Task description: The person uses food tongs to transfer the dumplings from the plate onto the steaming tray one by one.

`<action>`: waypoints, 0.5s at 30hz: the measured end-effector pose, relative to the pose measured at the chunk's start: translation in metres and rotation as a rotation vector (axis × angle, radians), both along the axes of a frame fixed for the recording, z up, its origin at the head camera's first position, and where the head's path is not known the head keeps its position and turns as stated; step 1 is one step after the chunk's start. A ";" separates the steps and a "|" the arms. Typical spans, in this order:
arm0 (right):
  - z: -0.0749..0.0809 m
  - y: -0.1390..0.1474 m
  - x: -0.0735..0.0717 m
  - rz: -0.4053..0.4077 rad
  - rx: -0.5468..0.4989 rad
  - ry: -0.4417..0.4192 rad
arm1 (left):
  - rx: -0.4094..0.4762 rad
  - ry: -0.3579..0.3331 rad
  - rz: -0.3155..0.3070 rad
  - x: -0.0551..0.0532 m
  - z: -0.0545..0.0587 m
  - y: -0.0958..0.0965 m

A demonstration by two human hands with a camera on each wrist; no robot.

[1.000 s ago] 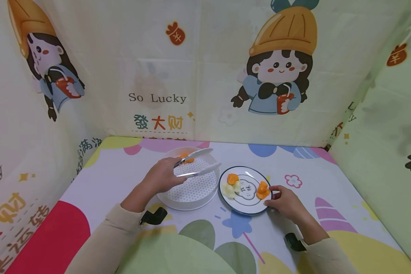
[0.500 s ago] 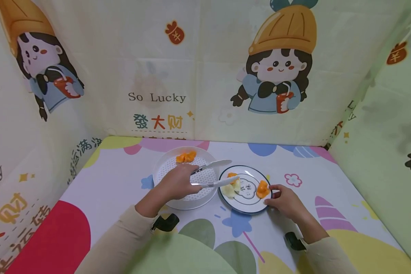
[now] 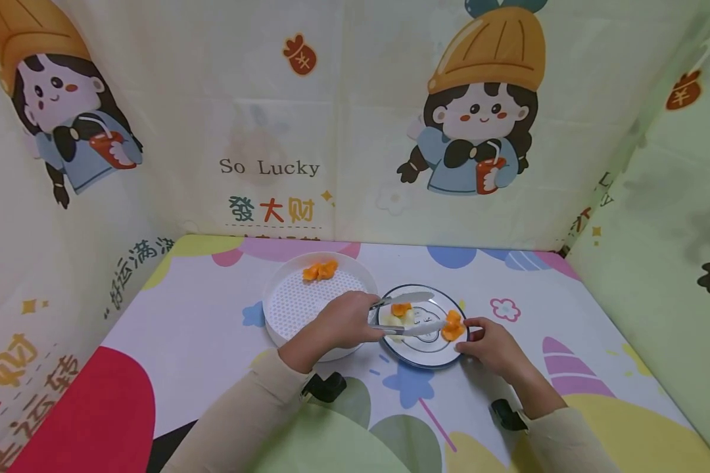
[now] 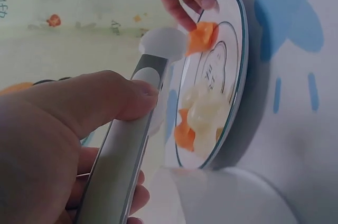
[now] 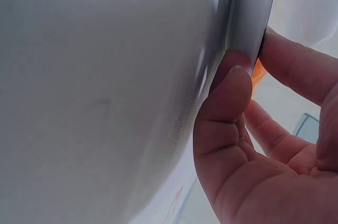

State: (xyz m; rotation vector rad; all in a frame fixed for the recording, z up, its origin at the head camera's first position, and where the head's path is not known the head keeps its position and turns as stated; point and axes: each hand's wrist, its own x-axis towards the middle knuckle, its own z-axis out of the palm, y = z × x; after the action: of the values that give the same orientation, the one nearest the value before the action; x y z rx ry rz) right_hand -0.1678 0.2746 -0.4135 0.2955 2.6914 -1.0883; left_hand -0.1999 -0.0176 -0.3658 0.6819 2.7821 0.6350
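Note:
My left hand [image 3: 349,320] grips a pair of metal tongs [image 4: 119,152] with pale tips, the thumb lying along one arm. The tips stand apart above the plate [image 3: 434,357], one overlapping the right-hand orange piece [image 3: 453,325] in the head view. That plate is white with a dark blue rim and printed characters. Pale yellowish pieces [image 4: 208,110] and a second orange piece [image 4: 184,133] lie together on its left side, partly behind the tongs. At the right edge my right hand [image 3: 492,345] pinches the rim between thumb and fingers, as the right wrist view shows closely.
A round white tray [image 3: 278,299] with a dotted, perforated-looking bottom stands left of the plate, under my left forearm's reach. Orange pieces [image 3: 320,270] lie at its far side. The patterned tablecloth [image 3: 213,328] meets printed cloth walls [image 3: 361,131] at the back and sides.
My left hand has carried the tongs rightward from above the tray to above the plate, uncovering the tray's orange pieces. My right hand still holds the plate's rim.

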 end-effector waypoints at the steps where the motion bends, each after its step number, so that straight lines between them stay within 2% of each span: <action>1: 0.000 0.000 0.000 0.002 -0.001 0.002 | -0.005 -0.003 -0.003 0.000 -0.001 0.003; 6: 0.000 0.000 0.000 0.004 -0.013 0.004 | -0.018 -0.007 -0.028 -0.004 -0.004 0.016; 11: 0.000 0.001 0.001 0.004 -0.020 0.004 | -0.025 -0.013 -0.021 -0.004 -0.007 0.026; 15: 0.001 0.000 0.001 0.001 -0.019 -0.003 | -0.054 0.013 -0.030 -0.005 -0.008 0.031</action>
State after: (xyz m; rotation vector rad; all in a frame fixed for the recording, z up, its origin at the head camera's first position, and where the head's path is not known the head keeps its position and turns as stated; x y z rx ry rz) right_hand -0.1667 0.2750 -0.4124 0.2916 2.6765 -1.1117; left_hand -0.2048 0.0133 -0.3738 0.7176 2.7846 0.5495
